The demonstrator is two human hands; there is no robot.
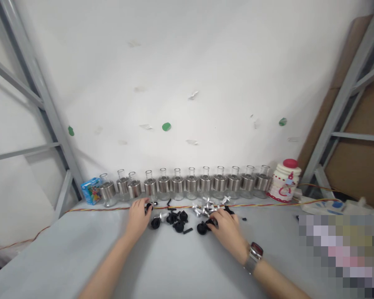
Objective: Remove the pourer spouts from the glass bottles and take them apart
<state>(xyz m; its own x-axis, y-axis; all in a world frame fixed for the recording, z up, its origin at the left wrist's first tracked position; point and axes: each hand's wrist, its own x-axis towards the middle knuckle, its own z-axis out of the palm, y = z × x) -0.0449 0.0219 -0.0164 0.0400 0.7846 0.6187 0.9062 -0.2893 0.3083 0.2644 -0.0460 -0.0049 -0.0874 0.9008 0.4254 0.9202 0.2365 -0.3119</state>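
My left hand [138, 215] rests low over the table at the left of a scatter of small parts. Its thumb and fingers close on a black round part [148, 207]. On the right side, my right hand [227, 226] wears a watch at the wrist, and its fingertips pinch another black round part [210, 224]. Touching that piece or just beside it lies a black round cap-like part [202, 228]. Between my hands are more black caps [178, 226], a black strip [188, 231] and a white-stemmed part [162, 217]. Silvery-white pronged pieces [207, 203] lie beyond my right hand.
Several glass bottles with metal sleeves [191, 183] line the wall. A blue box [91, 191] stands at the left end, a cream jar with a red lid [284, 181] at the right. Twisted red-yellow wire [112, 209] crosses the grey table [162, 265]. Metal frame posts [46, 104] flank both sides.
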